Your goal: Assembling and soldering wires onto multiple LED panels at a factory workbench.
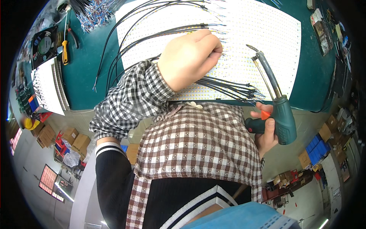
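Note:
A white LED panel board (263,49) covered in rows of small yellowish chips lies on the bench. Over its middle, my left hand (190,57) is closed, with thumb and forefinger pinched together on a thin wire; its end barely shows past the fingertips. Bundles of black cables (164,30) with stripped, coloured wire ends run across the board, some passing under this hand. To the right, my right hand (265,131) grips a green soldering gun (285,120) with an orange-red trigger. Its bent metal tip points up over the board, apart from the left hand.
The green bench top (87,91) holds a yellow-handled screwdriver (65,53), pliers (72,36), a black fan (45,45) and a stack of white panels (49,86) at left. A wire bundle (93,15) lies at the back left. Cardboard boxes (81,143) stand on the floor.

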### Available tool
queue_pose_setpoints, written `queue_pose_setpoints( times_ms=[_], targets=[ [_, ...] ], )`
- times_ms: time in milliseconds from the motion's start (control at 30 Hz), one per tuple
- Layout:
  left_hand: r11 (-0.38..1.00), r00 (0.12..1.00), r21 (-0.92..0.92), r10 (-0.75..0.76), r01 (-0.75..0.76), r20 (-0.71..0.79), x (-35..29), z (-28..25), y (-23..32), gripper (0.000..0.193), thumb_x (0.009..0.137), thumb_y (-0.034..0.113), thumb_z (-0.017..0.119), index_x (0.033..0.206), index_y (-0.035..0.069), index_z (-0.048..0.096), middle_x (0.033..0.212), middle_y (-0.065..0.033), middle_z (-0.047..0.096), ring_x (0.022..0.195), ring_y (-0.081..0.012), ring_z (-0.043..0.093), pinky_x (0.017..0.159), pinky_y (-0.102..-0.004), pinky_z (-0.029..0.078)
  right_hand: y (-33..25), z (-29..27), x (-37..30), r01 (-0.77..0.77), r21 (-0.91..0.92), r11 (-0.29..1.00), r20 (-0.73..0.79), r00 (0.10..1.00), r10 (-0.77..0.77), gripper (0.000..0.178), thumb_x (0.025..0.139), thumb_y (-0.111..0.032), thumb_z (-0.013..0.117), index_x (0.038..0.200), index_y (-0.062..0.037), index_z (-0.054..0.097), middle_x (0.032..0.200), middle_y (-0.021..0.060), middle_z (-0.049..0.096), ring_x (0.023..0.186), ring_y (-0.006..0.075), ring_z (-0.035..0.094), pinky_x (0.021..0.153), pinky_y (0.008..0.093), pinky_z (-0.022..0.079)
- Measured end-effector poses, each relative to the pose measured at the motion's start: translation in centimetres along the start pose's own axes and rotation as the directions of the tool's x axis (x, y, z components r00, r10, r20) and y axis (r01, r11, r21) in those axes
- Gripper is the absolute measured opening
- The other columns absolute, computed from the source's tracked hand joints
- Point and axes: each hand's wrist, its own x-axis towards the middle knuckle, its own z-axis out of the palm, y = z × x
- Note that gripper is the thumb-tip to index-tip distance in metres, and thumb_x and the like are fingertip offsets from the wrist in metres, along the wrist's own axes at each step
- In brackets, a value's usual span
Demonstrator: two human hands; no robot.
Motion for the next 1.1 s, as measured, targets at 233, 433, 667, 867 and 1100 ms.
queue_pose_setpoints(
  times_ms=[233, 433, 667, 867, 1100],
  targets=[
    [0.996, 0.986, -0.032, -0.082, 0.078, -0.143, -0.1, 1.7, 0.1, 0.013, 0.072, 0.007, 0.065, 0.076, 0.007, 0.053, 0.07, -0.0071, 0.054, 0.061, -0.0257, 0.058, 0.053, -0.0346, 0.047, -0.3, 0.3, 0.0, 0.012, 0.011, 1.0, -0.014, 1.0, -0.012, 0.045, 0.091, -0.035, 0.053, 0.108, 0.007, 0.051, 0.101, 0.0177, 0.056, 0.089, 0.0279, 0.062, 0.074, 0.0363, 0.055],
    [0.994, 0.974, 0.057, -0.078, 0.092, -0.213, -0.2, 2.3, 0.1, 0.014, 0.07, 0.007, 0.066, 0.075, 0.007, 0.053, 0.068, -0.0074, 0.053, 0.058, -0.0258, 0.057, 0.051, -0.0337, 0.047, -0.7, 0.2, -0.5, -0.028, 0.01, 1.0, 0.087, 0.996, 0.027, 0.037, 0.092, -0.029, 0.053, 0.1, 0.0068, 0.052, 0.094, 0.0171, 0.057, 0.085, 0.0264, 0.061, 0.075, 0.038, 0.054],
    [0.989, 0.982, 0.066, -0.119, 0.129, -0.145, -0.1, 1.8, 0.5, 0.013, 0.074, 0.002, 0.066, 0.078, 0.004, 0.055, 0.073, -0.0054, 0.056, 0.062, -0.0166, 0.062, 0.056, -0.0265, 0.05, -0.6, 0.5, -0.4, 0.03, 0.061, 0.998, 0.147, 0.988, -0.039, 0.025, 0.092, -0.018, 0.053, 0.097, 0.0067, 0.052, 0.089, 0.0165, 0.058, 0.083, 0.0252, 0.061, 0.078, 0.0383, 0.053],
    [0.993, 0.978, 0.018, -0.112, 0.117, -0.177, 0.1, 1.8, 0.4, 0.013, 0.07, 0.01, 0.066, 0.073, 0.006, 0.054, 0.067, -0.0086, 0.054, 0.058, -0.0271, 0.057, 0.051, -0.0358, 0.047, -0.5, 0.9, -0.3, -0.005, 0.151, 0.989, 0.092, 0.996, -0.009, 0.017, 0.083, -0.002, 0.061, 0.096, 0.0087, 0.058, 0.086, 0.0171, 0.061, 0.08, 0.0251, 0.062, 0.075, 0.0378, 0.054],
    [0.983, 0.98, 0.023, -0.178, 0.18, -0.094, 0.3, 1.3, 0.9, 0.011, 0.074, 0.004, 0.065, 0.076, 0.004, 0.054, 0.072, -0.0061, 0.056, 0.062, -0.0172, 0.061, 0.057, -0.0276, 0.05, -0.2, 0.8, -0.5, -0.018, 0.063, 0.998, 0.088, 0.996, 0.012, 0.033, 0.082, -0.001, 0.061, 0.11, 0.0095, 0.048, 0.086, 0.0157, 0.061, 0.079, 0.0235, 0.062, 0.075, 0.0369, 0.055]
  ],
)
